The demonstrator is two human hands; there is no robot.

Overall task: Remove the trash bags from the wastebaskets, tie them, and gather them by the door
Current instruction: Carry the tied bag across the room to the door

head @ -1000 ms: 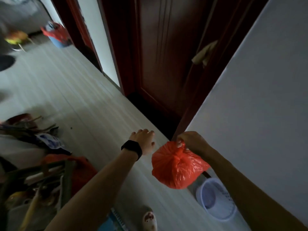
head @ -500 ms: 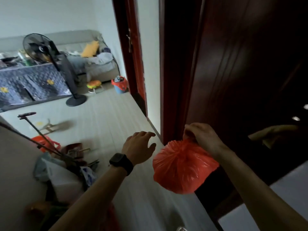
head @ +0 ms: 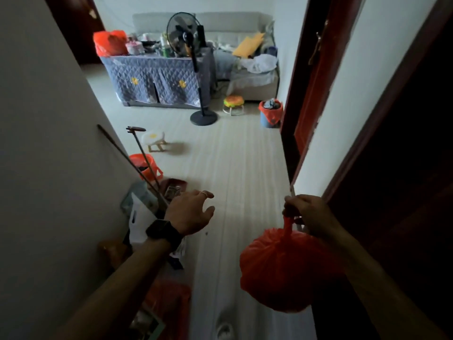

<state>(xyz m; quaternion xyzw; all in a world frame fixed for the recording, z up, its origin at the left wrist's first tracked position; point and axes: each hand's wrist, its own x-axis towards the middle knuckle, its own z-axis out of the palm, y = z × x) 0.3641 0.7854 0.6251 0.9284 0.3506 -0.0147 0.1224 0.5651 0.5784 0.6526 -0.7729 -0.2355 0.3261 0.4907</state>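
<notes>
Now my right grip [head: 310, 214] pinches one red bag [head: 282, 273] by its neck. My left grip [head: 191, 212] is loose and empty. One blue wastebasket [head: 266, 120] stands ahead.

Place: private home, living rm seen from a hallway.
Evidence:
- grey sofa [head: 245, 23] w/ yellow cushion & loose cloths
- pedestal fan [head: 182, 33]
- low table [head: 152, 79] under quilted cover, top cluttered
- burger-shaped stool [head: 233, 102]
- blue wastebasket [head: 270, 114] w/ red liner, beside dark-red wood door frame [head: 308, 94]
- pale plank floor [head: 232, 155]
- long handles [head: 127, 158] leant on wall
</notes>
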